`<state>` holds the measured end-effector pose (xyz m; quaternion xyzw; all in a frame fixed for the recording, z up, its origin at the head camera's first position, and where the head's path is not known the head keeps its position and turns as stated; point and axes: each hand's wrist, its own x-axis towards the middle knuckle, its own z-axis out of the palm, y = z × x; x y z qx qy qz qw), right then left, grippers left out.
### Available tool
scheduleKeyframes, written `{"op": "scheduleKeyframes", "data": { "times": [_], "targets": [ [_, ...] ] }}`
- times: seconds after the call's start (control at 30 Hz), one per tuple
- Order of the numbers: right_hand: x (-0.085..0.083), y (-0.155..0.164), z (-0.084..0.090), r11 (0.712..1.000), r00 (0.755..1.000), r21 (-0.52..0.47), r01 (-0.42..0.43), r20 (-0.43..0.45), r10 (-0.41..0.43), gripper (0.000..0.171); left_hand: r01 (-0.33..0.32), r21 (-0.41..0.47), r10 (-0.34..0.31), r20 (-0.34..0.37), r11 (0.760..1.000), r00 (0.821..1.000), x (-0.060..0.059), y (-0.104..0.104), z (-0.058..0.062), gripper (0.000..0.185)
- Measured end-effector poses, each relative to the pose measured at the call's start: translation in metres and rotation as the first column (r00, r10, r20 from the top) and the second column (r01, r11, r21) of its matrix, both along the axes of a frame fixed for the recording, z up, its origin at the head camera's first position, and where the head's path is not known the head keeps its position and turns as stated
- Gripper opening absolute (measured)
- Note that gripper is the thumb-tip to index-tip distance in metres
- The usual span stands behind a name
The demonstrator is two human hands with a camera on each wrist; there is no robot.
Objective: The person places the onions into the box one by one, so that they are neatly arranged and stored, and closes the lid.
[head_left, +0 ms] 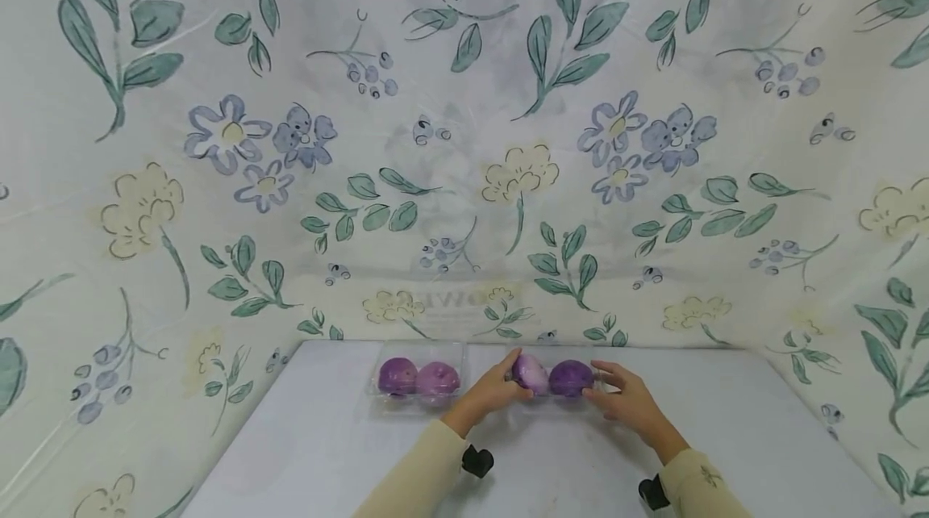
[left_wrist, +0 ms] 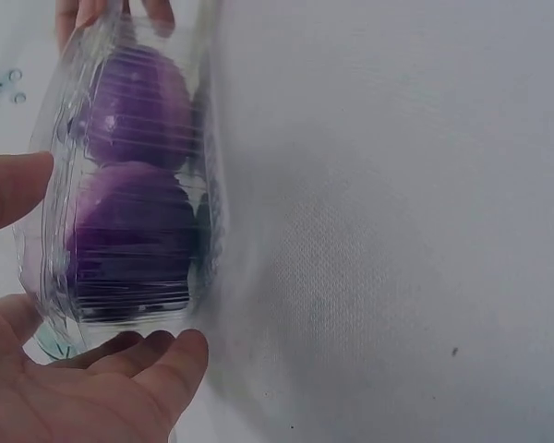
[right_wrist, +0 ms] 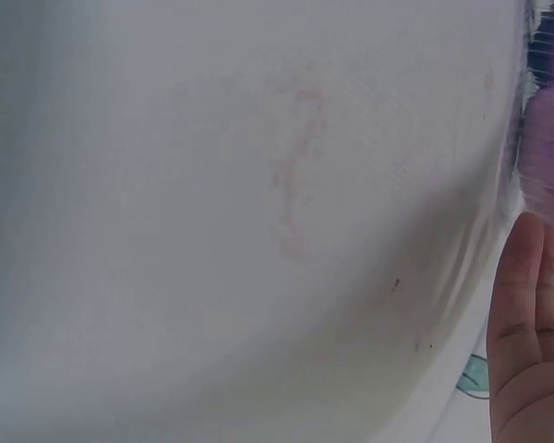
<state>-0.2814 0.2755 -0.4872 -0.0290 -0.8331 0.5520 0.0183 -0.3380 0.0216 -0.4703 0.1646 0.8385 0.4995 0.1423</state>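
A clear plastic clamshell box (head_left: 540, 397) stands at the far middle of the table with two round, onion-like things inside. One is pale purple (head_left: 532, 374), the other dark purple (head_left: 572, 378). My left hand (head_left: 497, 390) grips the box at its left end; the left wrist view shows the thumb (left_wrist: 14, 192) on one side and fingers (left_wrist: 171, 365) round the end. At the right end my right hand (head_left: 626, 401) holds it, thumb and fingers spread about the corner. In the right wrist view only fingers (right_wrist: 517, 305) and the box's edge show.
Left of the hands, a second clear clamshell (head_left: 435, 413) stands on the white table (head_left: 305, 437), with two purple round things (head_left: 438, 379) in it. A floral sheet (head_left: 464, 244) hangs behind the table's far edge and along both sides.
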Motion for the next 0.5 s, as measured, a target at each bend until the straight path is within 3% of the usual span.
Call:
{"op": "scheduleKeyframes", "data": {
  "times": [0.3, 0.5],
  "targets": [
    [-0.002, -0.001, 0.005, 0.999, 1.000, 0.036, -0.030, -0.009, 0.030, 0.070, 0.005, -0.056, -0.012, -0.110, 0.998, 0.994, 0.006, 0.003, 0.010, 0.088],
    [-0.001, 0.002, 0.011, 0.982, 0.999, 0.187, -0.034, -0.004, 0.035, 0.085, -0.006, -0.155, -0.037, -0.275, 0.988, 0.961, 0.020, 0.004, 0.023, 0.093]
  ]
}}
